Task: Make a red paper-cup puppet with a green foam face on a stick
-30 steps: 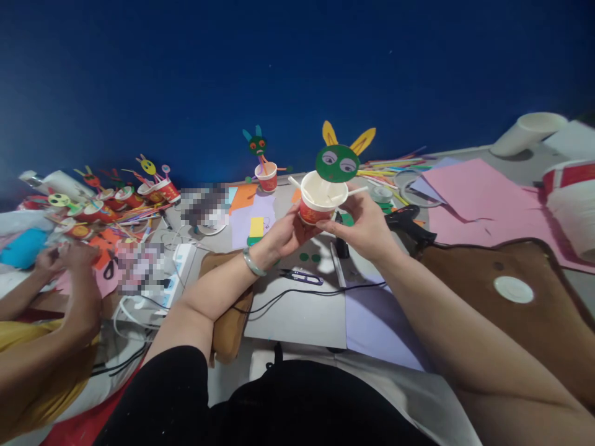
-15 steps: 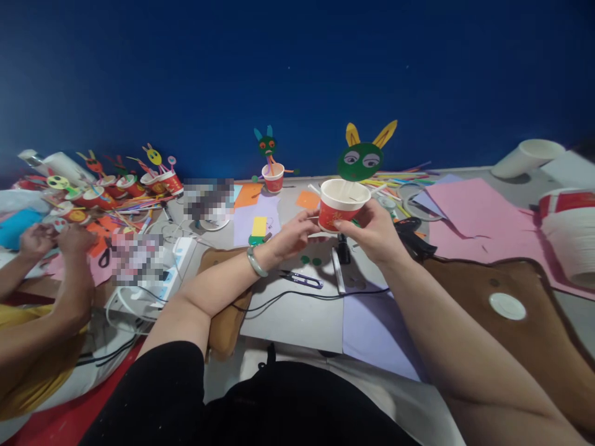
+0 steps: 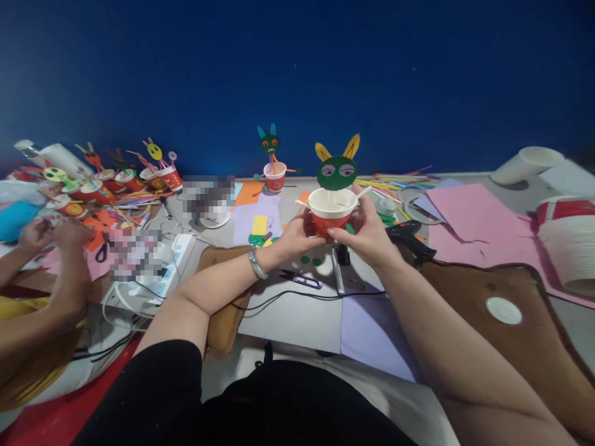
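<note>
Both of my hands hold a red and white paper cup (image 3: 331, 214) above the table. My left hand (image 3: 300, 238) wraps its left side, and my right hand (image 3: 367, 232) grips the right side with the thumb across the front. Over the rim stands a green paper face (image 3: 337, 172) with two yellow ears and large eyes. White sticks poke out at both sides of the cup. Below lie small purple-handled thread snips (image 3: 304, 280), a white marker (image 3: 338, 271) and two green paper discs (image 3: 310, 260).
A finished cup figure (image 3: 275, 176) stands at the back. Several more cup figures (image 3: 170, 178) line the left. A black glue gun (image 3: 411, 238), pink paper (image 3: 478, 226) and stacked cups (image 3: 569, 248) are to the right. A cable (image 3: 279, 297) crosses the front; a co-worker's hands (image 3: 56, 235) work at left.
The cup with the green face has shifted left and slightly down, and its face has turned more upright. My left fingers have closed around the cup's side.
</note>
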### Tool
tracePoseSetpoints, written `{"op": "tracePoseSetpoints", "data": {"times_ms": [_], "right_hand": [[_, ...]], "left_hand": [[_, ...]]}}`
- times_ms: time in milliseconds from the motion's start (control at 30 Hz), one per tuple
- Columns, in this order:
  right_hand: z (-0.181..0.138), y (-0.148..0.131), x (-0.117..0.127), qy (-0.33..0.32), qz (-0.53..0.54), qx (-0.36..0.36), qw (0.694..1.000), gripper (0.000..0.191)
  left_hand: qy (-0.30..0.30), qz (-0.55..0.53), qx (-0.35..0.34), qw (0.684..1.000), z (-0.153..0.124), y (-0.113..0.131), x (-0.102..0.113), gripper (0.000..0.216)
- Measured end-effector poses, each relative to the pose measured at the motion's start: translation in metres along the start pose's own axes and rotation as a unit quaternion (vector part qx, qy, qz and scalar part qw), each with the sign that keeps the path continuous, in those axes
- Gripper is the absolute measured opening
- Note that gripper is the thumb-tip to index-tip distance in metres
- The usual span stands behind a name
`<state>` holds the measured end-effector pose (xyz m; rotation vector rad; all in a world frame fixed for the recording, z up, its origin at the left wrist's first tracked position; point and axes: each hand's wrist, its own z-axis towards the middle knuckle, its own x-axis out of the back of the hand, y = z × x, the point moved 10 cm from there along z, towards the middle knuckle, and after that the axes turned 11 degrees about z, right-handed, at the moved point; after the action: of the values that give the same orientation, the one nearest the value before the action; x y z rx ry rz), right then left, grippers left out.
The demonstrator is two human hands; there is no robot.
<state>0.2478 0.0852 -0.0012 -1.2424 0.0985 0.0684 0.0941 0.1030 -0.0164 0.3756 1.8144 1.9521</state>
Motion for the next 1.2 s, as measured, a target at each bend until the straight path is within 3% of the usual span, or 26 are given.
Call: {"op": "tracePoseSetpoints", "data": {"times_ms": [100,200,367,467,567,633,767,1033,1200], "right_hand": [[-0.001,0.001,-0.002,-0.009,-0.013,0.005,1.000,0.131],[0.000,-0.003,-0.003,-0.010,-0.026,0.031,0.999,0.126],[-0.006,-0.030,0.006,0.041,-0.110,0.138,0.984,0.122],[-0.023,-0.066,0.012,0.105,-0.202,0.238,0.944,0.103],[-0.041,-0.095,0.003,0.102,-0.266,0.309,0.908,0.071],[-0.045,-0.101,-0.003,0.086,-0.292,0.303,0.903,0.062],[-0.043,-0.100,-0.008,0.084,-0.348,0.265,0.895,0.067],[-0.037,-0.093,-0.008,0.048,-0.395,0.267,0.878,0.050],[-0.036,-0.090,-0.009,0.013,-0.392,0.268,0.880,0.046]], "left_hand": [[0.018,0.012,0.001,1.000,-0.002,0.000,0.002,0.065],[0.046,0.019,0.006,0.999,-0.004,-0.001,0.005,0.058],[0.064,0.005,-0.006,0.998,-0.007,0.004,0.010,0.062],[0.065,0.008,-0.022,0.998,-0.008,0.010,0.013,0.068],[0.079,0.018,-0.029,0.996,-0.009,0.013,0.017,0.071],[0.085,0.021,-0.023,0.996,-0.011,0.012,0.017,0.072],[0.079,0.022,-0.026,0.996,-0.014,0.014,0.012,0.079],[0.020,0.132,-0.124,0.983,-0.002,0.001,0.012,0.097],[0.023,0.140,-0.145,0.979,0.001,-0.009,0.016,0.097]]}}
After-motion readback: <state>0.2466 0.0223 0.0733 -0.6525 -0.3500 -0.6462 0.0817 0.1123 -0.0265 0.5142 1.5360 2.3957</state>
